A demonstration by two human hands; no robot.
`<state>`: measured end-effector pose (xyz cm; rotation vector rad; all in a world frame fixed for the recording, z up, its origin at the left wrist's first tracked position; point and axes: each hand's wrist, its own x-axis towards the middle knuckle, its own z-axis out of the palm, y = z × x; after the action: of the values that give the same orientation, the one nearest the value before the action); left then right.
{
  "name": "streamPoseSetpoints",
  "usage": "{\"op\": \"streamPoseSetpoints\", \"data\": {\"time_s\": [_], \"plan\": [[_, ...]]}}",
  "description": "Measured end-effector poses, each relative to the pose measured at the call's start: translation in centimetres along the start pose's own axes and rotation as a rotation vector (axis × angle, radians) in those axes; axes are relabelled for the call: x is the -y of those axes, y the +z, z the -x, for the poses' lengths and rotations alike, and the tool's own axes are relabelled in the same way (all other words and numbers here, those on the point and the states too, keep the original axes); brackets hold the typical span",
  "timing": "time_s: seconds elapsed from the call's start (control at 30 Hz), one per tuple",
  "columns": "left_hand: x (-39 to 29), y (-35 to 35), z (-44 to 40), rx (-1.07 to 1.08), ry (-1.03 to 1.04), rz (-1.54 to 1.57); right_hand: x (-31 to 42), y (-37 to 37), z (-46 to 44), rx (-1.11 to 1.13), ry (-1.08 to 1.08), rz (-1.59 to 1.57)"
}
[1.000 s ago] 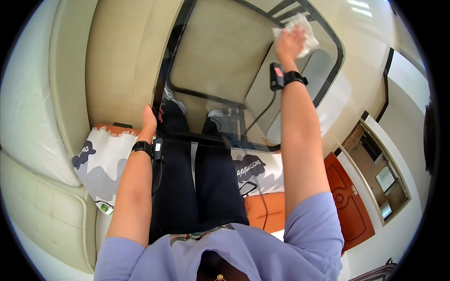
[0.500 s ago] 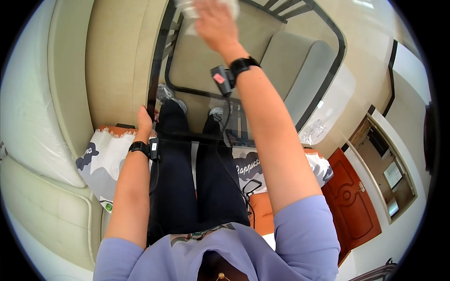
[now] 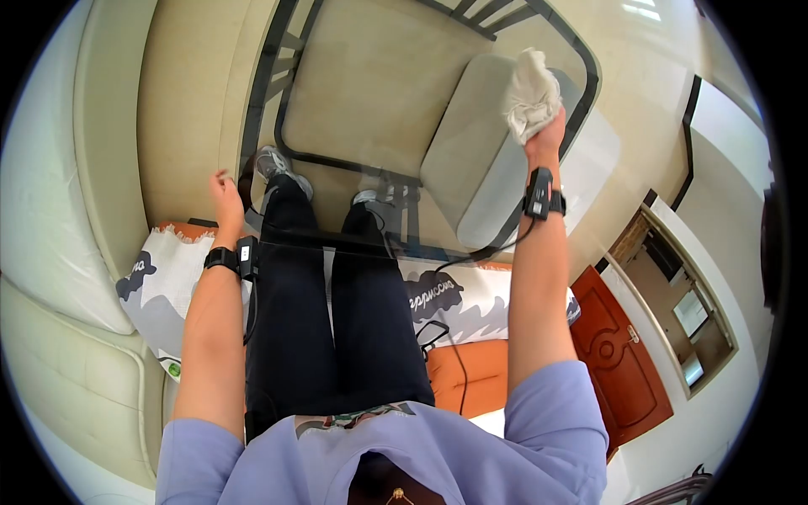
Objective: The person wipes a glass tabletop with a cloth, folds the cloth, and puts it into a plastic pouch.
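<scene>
A crumpled white cloth (image 3: 534,97) is gripped in my right hand (image 3: 549,136), over the right side of a dark-framed glass tabletop (image 3: 383,63). The cloth covers most of those fingers. Beside the table's near left edge, my left hand (image 3: 225,200) is raised with its fingers loosely bent and apart. I see nothing in it, and it looks separate from the rim. Each wrist wears a black band with a small box, and a cable runs from the right wrist box (image 3: 539,194).
Under the glass are a beige padded panel and a grey cushion (image 3: 488,151). My legs (image 3: 295,337) reach beneath the near edge. A cream sofa (image 3: 76,362) stands left; I sit on a patterned cover (image 3: 471,290) over an orange seat (image 3: 471,370). A red-brown door (image 3: 619,362) is right.
My right hand has moved with the cloth from the table's far middle to its right side. My left hand has come off the table's left edge and shifted slightly left.
</scene>
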<state>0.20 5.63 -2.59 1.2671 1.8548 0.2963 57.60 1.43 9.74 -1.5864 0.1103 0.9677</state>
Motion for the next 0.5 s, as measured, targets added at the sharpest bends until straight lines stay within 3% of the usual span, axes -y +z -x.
{"op": "streamPoseSetpoints", "data": {"time_s": [0.03, 0.07, 0.1, 0.17, 0.23, 0.27, 0.3, 0.37, 0.5], "plan": [[-2.8, -0.6, 0.3, -0.093, 0.066, -0.114, 0.1, 0.9, 2.2, 0.196, 0.036, -0.357], [-5.6, -1.1, 0.7, -0.186, 0.131, -0.229, 0.0, 2.1, 4.6, 0.114, 0.041, -0.383], [-8.0, -1.3, 1.2, -0.187, 0.131, -0.233, -2.2, 0.0, 4.1, 0.391, 0.020, -0.515], [-13.2, -1.2, 2.3, -0.042, 0.389, -0.066, -4.4, 1.0, 7.9, 0.294, -0.077, -0.434], [-20.1, -0.9, 4.7, 0.281, 0.465, 0.163, -7.1, 3.5, 11.8, 0.134, -0.132, -0.278], [-22.7, -0.9, 5.7, 0.487, 0.411, 0.345, -7.5, 5.8, 13.7, 0.126, 0.038, -0.550], [-24.9, -0.7, 6.8, 0.693, 0.347, 0.527, -8.6, 6.9, 14.9, 0.123, 0.044, -0.561], [-28.1, -0.1, 9.3, 0.826, 0.393, 0.760, -10.8, 8.4, 16.9, 0.346, 0.148, -0.790], [-32.4, -2.1, 11.4, 0.848, 0.214, 0.645, -13.0, 8.2, 17.0, 0.851, 0.361, -1.100]]}}
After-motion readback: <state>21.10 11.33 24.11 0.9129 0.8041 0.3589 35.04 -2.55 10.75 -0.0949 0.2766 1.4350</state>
